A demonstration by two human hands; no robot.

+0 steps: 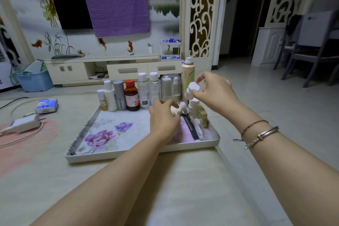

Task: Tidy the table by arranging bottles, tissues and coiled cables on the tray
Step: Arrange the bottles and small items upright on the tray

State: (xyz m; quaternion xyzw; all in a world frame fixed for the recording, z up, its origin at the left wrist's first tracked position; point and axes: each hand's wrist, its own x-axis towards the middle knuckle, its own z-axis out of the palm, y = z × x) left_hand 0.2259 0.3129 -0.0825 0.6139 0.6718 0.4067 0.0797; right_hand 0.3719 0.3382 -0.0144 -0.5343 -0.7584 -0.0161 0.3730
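Note:
A white tray (102, 130) printed with purple flowers lies on the table. Several bottles stand in a row along its far edge, among them a brown bottle with a red cap (131, 96) and a tall spray can (187, 77). My left hand (163, 121) grips a small cream bottle (176, 109) low over the tray's right part. My right hand (214, 90) holds a small white bottle (190, 91), tilted, above the tray's far right corner. A blue tissue pack (46, 105) lies on the table to the left of the tray, beside a white charger with its cable (25, 124).
A pink flat packet (185, 130) and a small olive bottle (202, 117) lie in the tray's right end. Beyond the table stand a cream TV cabinet (113, 68) and a blue bin (34, 80). Grey chairs (308, 49) stand at the right.

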